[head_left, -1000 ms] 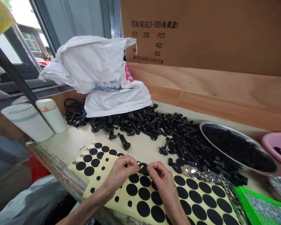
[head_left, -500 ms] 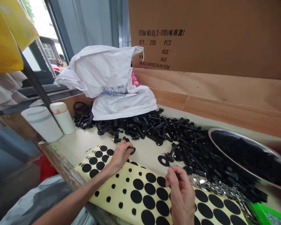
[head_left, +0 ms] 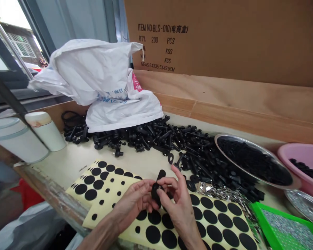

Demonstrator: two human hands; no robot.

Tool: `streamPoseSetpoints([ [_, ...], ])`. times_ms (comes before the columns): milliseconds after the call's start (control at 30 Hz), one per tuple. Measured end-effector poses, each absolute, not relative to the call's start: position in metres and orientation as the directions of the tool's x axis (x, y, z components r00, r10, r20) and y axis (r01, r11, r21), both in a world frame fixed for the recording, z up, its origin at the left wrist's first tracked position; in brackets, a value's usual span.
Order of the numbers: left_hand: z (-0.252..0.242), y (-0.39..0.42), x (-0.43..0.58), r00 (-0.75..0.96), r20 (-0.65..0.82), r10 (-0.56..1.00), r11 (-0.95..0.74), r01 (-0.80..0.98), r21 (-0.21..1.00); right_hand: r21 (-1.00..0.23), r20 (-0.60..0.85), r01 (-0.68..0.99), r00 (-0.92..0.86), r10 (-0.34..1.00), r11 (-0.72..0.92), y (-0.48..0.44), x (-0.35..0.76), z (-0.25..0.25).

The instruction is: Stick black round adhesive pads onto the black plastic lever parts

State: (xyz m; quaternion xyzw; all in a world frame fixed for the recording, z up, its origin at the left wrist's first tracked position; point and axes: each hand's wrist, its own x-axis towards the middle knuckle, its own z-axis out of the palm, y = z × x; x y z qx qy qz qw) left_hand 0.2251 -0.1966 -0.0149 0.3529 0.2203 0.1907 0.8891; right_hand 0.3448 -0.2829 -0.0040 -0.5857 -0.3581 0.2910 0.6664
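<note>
In front of me, both hands meet on a small black plastic part (head_left: 161, 175) with a short stem and a round end. My left hand (head_left: 135, 198) cups its round end from the left, fingers closed against it. From the right, my right hand (head_left: 178, 198) pinches it between thumb and fingers, the index finger raised. The fingers cover much of the part. Below the hands lie pale yellow sheets (head_left: 114, 205) bearing round black stickers (head_left: 207, 215), with small black dots between bare areas. A black ring (head_left: 170, 158) stands out just beyond the right fingertips.
A heap of black plastic parts (head_left: 195, 146) stretches under a white sack (head_left: 94, 76). To the right are a metal basin (head_left: 219, 136), a pink basin (head_left: 297, 149), metal clips (head_left: 219, 191) and a green tray (head_left: 261, 215). Two white cups (head_left: 48, 133) stand left.
My left hand has moved right, bringing a black part to my right hand, and both now hold it. The camera view has swung right, showing more of the pink basin and green tray.
</note>
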Motion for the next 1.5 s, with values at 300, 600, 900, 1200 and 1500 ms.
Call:
streamPoseSetpoints([
  [300, -0.005, -0.181, 0.222, 0.861, -0.342, 0.378, 0.759, -0.076, 0.647, -0.981, 0.188, 0.143, 0.505, 0.842, 0.133, -0.288, 0.344, -0.016],
  [600, -0.015, -0.173, 0.225, 0.777, -0.35, 0.523, 0.718, -0.181, 0.672, -0.941, -0.191, -0.335, 0.63, 0.753, 0.042, -0.287, 0.345, -0.012],
  [900, -0.022, -0.176, 0.227, 0.767, -0.316, 0.558, 0.7, -0.231, 0.676, -0.931, -0.31, -0.344, 0.573, 0.759, -0.121, -0.283, 0.336, -0.015],
  [1200, -0.016, -0.177, 0.228, 0.748, -0.335, 0.573, 0.695, -0.227, 0.682, -0.943, -0.307, -0.294, 0.595, 0.743, -0.155, -0.283, 0.337, -0.019],
  [1500, -0.02, -0.175, 0.227, 0.764, -0.303, 0.569, 0.683, -0.234, 0.692, -0.95, -0.297, -0.262, 0.602, 0.742, -0.168, -0.282, 0.336, -0.02],
])
